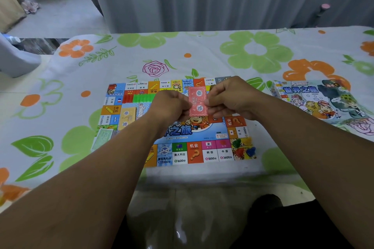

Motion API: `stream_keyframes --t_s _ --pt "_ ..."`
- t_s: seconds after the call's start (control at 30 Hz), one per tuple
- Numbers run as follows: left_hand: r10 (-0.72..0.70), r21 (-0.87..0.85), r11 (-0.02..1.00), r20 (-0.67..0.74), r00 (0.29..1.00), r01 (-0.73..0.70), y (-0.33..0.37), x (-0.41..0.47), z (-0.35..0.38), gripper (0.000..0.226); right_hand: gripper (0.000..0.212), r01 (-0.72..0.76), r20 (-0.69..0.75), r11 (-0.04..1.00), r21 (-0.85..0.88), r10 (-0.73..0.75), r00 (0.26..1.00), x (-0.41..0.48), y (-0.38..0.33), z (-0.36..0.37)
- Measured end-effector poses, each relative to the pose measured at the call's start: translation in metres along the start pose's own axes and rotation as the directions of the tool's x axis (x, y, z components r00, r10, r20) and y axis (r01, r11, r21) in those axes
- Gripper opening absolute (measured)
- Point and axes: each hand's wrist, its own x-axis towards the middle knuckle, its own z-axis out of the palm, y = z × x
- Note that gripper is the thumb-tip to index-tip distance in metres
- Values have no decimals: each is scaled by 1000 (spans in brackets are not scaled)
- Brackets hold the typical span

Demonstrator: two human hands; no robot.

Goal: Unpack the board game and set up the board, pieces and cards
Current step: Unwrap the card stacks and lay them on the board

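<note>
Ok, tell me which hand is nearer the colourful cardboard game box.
Right. The right hand pinches the red card pack on the side toward the colourful cardboard game box; the left hand holds the pack's far side.

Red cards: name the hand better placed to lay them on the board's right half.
Right, probably. Both hands pinch the red cards, but the right hand hangs over the right half of the board; the left hand would have to cross over.

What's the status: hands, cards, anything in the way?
Both busy: left hand and right hand pinch the red card deck above the board. On board already: orange deck. No obstruction seen.
</note>
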Motion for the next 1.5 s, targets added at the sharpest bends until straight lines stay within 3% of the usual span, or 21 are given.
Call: stream_keyframes --t_s 0.53,1.0,1.5 --pt "-30 -4 1000 -17 999 30 -5 6 5 7 10 -10 18 1000 -2 10 1000 5 6 -6" --pt "-170 -13 985 36 985 170 -3 17 38 6 10 -90 -40 996 0 90 995 14 32 -21" --pt "-113 111 988 46 993 107 -16 24 48 17 16 -143 -99 989 -45 138 985 25 42 -19"
